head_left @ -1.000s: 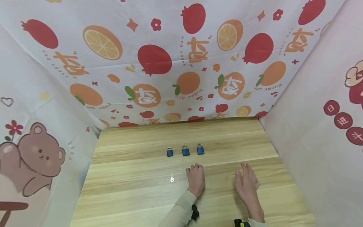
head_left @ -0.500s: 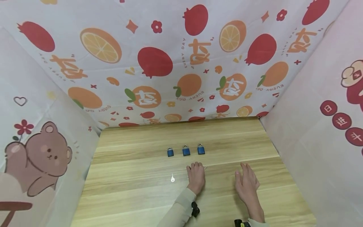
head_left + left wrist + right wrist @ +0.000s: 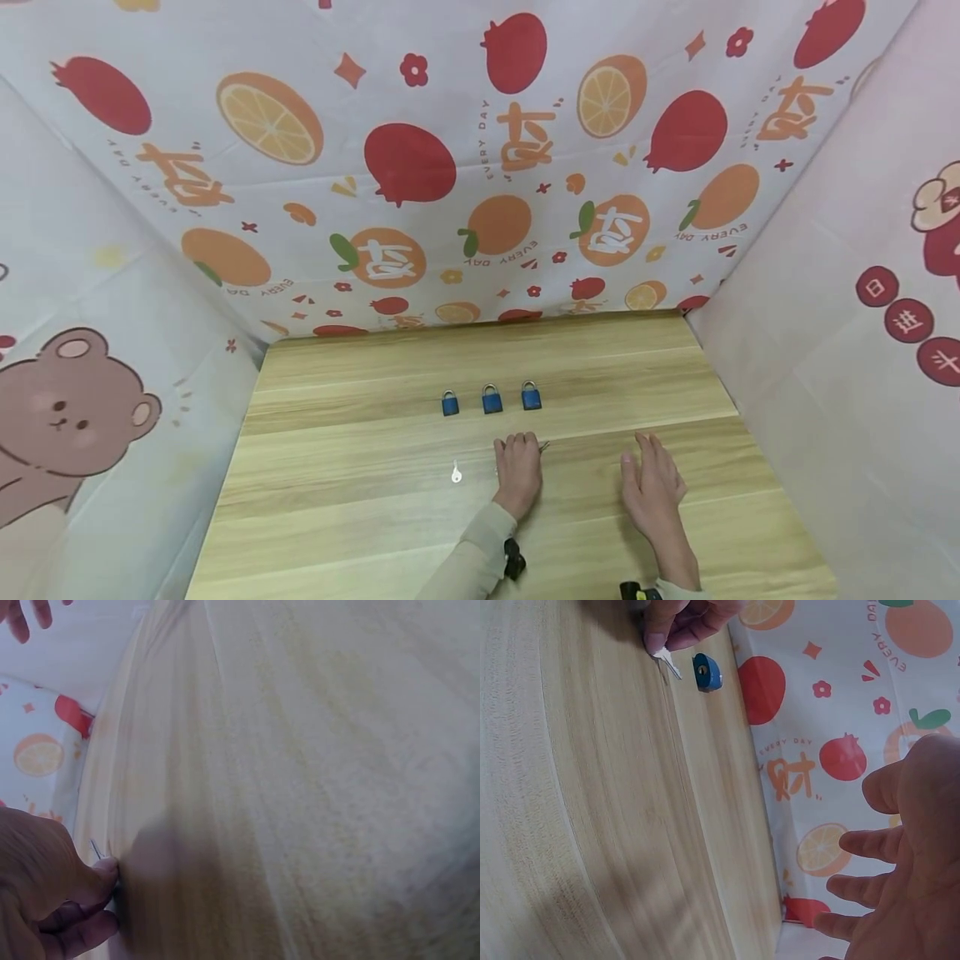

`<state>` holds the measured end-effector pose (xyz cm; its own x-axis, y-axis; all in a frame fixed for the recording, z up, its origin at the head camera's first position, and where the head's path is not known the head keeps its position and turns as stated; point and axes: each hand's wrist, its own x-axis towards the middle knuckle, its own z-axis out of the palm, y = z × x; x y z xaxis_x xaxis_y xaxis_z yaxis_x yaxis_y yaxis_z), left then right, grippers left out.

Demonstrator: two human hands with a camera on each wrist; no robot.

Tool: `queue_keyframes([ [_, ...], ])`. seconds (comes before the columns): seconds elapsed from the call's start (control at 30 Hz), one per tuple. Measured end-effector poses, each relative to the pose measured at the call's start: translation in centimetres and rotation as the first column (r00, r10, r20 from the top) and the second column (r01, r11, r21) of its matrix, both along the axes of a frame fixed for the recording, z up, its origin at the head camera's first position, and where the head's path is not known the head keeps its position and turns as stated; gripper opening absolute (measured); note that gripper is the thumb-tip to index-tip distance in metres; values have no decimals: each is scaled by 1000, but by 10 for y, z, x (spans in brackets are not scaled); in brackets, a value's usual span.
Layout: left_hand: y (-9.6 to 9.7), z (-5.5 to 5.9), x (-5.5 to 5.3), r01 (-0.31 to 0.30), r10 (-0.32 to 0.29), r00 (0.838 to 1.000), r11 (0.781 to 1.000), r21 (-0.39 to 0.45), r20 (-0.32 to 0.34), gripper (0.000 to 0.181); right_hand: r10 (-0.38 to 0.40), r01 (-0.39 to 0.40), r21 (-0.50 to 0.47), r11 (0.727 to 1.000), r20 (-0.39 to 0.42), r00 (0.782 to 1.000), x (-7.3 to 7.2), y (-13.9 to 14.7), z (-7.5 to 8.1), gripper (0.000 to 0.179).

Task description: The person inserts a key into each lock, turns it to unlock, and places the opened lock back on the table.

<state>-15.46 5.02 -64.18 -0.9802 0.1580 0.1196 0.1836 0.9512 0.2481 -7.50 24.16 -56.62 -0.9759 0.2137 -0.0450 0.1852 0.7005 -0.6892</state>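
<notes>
Head view: a key (image 3: 545, 446) is pinched in the left hand (image 3: 517, 477), its blade slanted forward and rightward; the rightmost padlock (image 3: 531, 400) is set ahead, nearer to this hand than to the empty, spread right hand (image 3: 654, 483). Left wrist view: the blade (image 3: 97, 848) is shown beyond the thumb (image 3: 105, 874). Right wrist view: a padlock's keyhole (image 3: 703, 670) is turned to the key's side.

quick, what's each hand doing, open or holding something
Left hand: closed, pinching a silver key.
Right hand: open, holding nothing.
</notes>
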Motion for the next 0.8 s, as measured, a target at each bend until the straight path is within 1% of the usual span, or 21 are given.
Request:
queue_keyframes([
  [0.17,2,-2,9,-5,6,999,999,32,-31,11,15,-15,-3,1000,-5,1000,5,5,-2,53],
  [0.3,4,-3,15,-14,16,999,998,65,-31,11,26,-26,-6,1000,-12,1000,9,9,-4,52],
  [0.53,0,-5,14,-39,39,999,982,184,1,10,32,-32,4,999,-12,999,9,10,-5,53],
  [0.7,-1,-4,16,-52,45,998,967,249,35,9,38,-38,11,999,-8,999,10,11,-5,54],
  [0.8,-3,-3,17,-57,50,998,962,268,32,7,40,-40,14,999,-11,999,9,12,-3,54],
])
